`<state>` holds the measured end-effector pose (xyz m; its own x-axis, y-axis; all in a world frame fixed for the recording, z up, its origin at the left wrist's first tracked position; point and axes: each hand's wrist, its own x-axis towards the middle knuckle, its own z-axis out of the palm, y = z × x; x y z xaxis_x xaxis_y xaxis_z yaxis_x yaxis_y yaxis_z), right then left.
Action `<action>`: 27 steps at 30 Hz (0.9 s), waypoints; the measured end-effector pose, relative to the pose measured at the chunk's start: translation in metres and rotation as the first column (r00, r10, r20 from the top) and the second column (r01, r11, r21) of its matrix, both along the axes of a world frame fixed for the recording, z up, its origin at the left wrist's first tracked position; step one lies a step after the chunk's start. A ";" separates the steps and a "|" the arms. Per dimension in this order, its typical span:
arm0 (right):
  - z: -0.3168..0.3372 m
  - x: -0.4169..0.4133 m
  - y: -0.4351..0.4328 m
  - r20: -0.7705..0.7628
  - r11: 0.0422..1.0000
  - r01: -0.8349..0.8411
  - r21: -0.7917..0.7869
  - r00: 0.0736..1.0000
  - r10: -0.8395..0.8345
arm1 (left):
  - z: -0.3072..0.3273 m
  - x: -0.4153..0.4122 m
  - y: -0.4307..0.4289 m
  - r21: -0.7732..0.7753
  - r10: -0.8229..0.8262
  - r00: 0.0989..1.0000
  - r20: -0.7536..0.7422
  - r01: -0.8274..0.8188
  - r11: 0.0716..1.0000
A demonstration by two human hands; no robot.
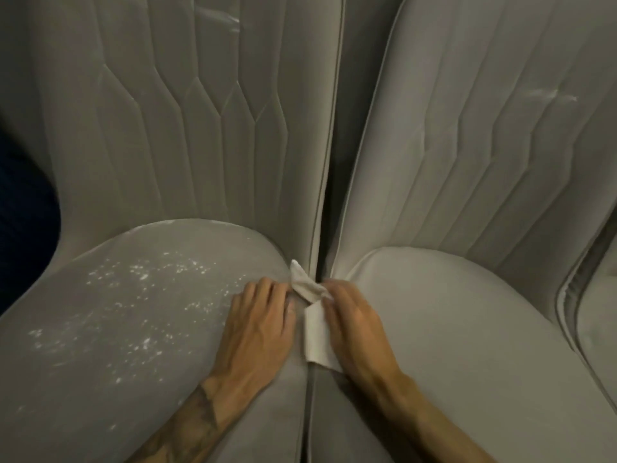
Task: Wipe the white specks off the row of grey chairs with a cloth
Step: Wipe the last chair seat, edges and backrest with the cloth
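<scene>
White cloth [315, 335]: at the gap between two grey chairs, at seat level. Right hand [354, 325], blurred, grips it. Left hand [260, 322]: fingers relaxed on left seat [100, 379], fingertips touching the cloth. White specks [133, 312]: scattered across left seat.

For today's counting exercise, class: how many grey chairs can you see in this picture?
3: the speckled chair at left, the middle chair, and a sliver of a third chair at the right edge. More may lie out of frame.
</scene>
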<state>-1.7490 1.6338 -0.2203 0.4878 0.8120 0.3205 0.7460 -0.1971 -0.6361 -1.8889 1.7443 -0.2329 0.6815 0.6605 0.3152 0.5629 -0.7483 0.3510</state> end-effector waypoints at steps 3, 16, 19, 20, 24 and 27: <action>0.008 0.034 -0.015 0.002 0.971 0.211 0.111 0.977 -0.213 | 0.003 0.010 0.002 0.083 -0.023 0.999 0.044 0.019 0.996; 0.031 0.117 -0.021 0.331 0.989 0.128 0.075 0.932 -0.145 | 0.060 0.131 0.020 0.357 -0.195 0.944 0.267 0.091 0.930; 0.068 0.170 -0.010 0.434 0.914 0.275 0.298 0.814 -0.386 | 0.088 0.166 0.031 0.392 -0.197 0.920 0.339 0.051 0.918; 0.080 0.189 -0.007 0.450 0.888 0.296 0.352 0.778 -0.438 | 0.097 0.176 0.036 0.408 -0.194 0.913 0.358 0.034 0.912; 0.126 0.261 -0.007 0.509 0.794 0.301 0.527 0.636 -0.580 | 0.123 0.211 0.059 0.446 -0.186 0.872 0.453 -0.042 0.894; 0.161 0.315 -0.013 0.544 0.721 0.306 0.621 0.494 -0.678 | 0.128 0.226 0.070 0.471 -0.202 0.832 0.516 -0.079 0.878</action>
<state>-1.4340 1.6212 -0.0589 0.2291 0.2098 0.9505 0.8259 -0.5587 -0.0757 -1.6625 1.8140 -0.1053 0.3422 0.3061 0.8884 0.3350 -0.9231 0.1890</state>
